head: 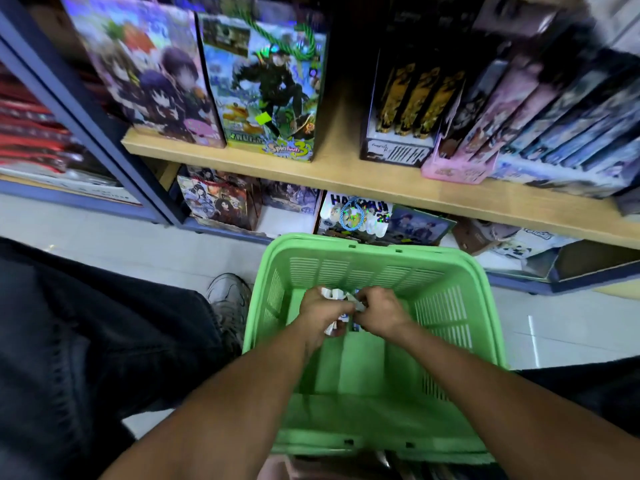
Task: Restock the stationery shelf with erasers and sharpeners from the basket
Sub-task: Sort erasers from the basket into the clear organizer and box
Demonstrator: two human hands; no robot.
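Gripping small white packets inside the green basket: left hand and right hand, fingers curled.

1 head view, close, steeply downward onto basket before shelf

floor: pale glossy tiles | shelving: wooden board, blue frame

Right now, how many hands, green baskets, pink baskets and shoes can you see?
hands: 2, the left hand and the right hand, both holding small white packets
green basket: 1
pink basket: 1, up on the shelf
shoe: 1
total: 5
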